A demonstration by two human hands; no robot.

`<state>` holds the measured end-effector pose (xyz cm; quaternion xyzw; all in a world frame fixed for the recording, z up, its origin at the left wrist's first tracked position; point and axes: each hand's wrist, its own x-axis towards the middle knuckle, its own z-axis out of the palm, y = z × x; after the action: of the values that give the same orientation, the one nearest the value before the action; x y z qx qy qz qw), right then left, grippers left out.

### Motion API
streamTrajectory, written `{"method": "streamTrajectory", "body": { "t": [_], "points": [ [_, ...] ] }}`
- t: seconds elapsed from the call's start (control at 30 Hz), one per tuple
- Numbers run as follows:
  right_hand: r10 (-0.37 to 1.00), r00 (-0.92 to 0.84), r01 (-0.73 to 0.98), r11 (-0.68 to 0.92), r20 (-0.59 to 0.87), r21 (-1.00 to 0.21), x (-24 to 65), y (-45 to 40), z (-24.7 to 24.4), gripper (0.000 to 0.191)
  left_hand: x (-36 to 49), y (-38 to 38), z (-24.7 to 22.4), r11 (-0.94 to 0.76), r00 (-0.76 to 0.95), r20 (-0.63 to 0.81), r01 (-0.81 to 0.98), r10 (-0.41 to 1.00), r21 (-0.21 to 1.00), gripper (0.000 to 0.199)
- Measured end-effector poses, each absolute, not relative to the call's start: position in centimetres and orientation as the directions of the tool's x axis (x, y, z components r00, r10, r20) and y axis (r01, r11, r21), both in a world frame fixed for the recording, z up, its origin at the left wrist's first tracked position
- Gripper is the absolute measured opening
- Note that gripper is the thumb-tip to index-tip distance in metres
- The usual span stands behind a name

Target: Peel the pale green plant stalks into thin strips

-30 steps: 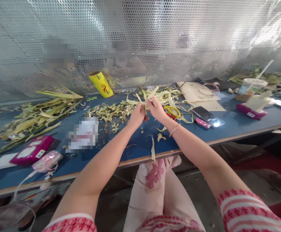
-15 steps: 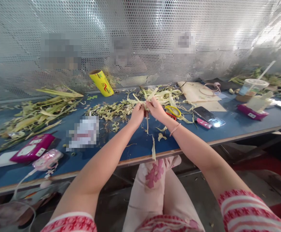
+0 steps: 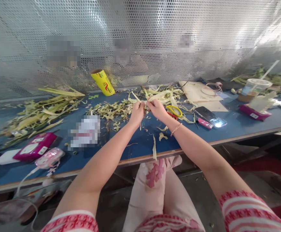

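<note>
Both hands meet above the middle of the blue table [image 3: 121, 146], over pale dried plant strips. My left hand [image 3: 138, 113] is closed, pinching a pale strip [image 3: 136, 96] whose end sticks out above the fingers. Close beside it, my right hand [image 3: 155, 109] is closed on the same pale plant material. The exact finger grip is small and partly hidden. Behind the hands lies a heap of pale strips [image 3: 166, 94]. To the left spreads a pile of shredded scraps [image 3: 113, 110]. Yellow-handled scissors [image 3: 174, 111] rest just right of my right hand.
A bundle of long dried leaves [image 3: 43, 109] and a purple packet [image 3: 35, 146] are at left. A yellow tube [image 3: 103, 82] leans near the perforated metal screen [image 3: 152, 42]. To the right are a phone [image 3: 204, 113], a drink cup [image 3: 254, 87] and another purple packet [image 3: 254, 112].
The strip end that rose between my hands has dropped lower, and the piece hanging below them has shifted left. Both hands stay close together. The view has moved slightly.
</note>
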<state>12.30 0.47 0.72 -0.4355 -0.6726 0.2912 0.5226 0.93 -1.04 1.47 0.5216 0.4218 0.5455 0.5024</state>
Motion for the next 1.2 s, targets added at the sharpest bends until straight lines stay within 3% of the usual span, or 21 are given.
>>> {"method": "streamTrajectory", "body": {
  "t": [0.17,0.47,0.63,0.9,1.2],
  "points": [
    [0.902,-0.06,0.303,0.424,0.427,-0.853,12.4,0.6,0.6,0.012,0.7,-0.6,1.0,-0.226,0.053,0.232,-0.099,0.971,0.969,0.035],
    [0.9,0.06,0.356,0.385,0.432,-0.852,12.8,0.4,1.5,0.019,0.9,-1.4,1.7,-0.221,0.11,0.237,-0.139,0.965,0.965,0.036],
    [0.878,0.081,0.321,0.425,0.472,-0.846,13.0,0.8,1.1,0.016,1.0,-1.4,1.7,-0.203,0.112,0.223,-0.164,0.968,0.965,0.033],
    [0.908,-0.026,0.248,0.412,0.419,-0.877,12.3,0.3,1.2,0.014,0.4,0.2,0.8,-0.267,-0.062,0.26,-0.179,0.964,0.947,0.038],
    [0.904,0.091,0.18,0.399,0.419,-0.899,12.8,1.3,0.6,0.021,0.7,-0.3,1.2,-0.291,-0.005,0.292,-0.101,0.956,0.951,0.034]
  ]
}}
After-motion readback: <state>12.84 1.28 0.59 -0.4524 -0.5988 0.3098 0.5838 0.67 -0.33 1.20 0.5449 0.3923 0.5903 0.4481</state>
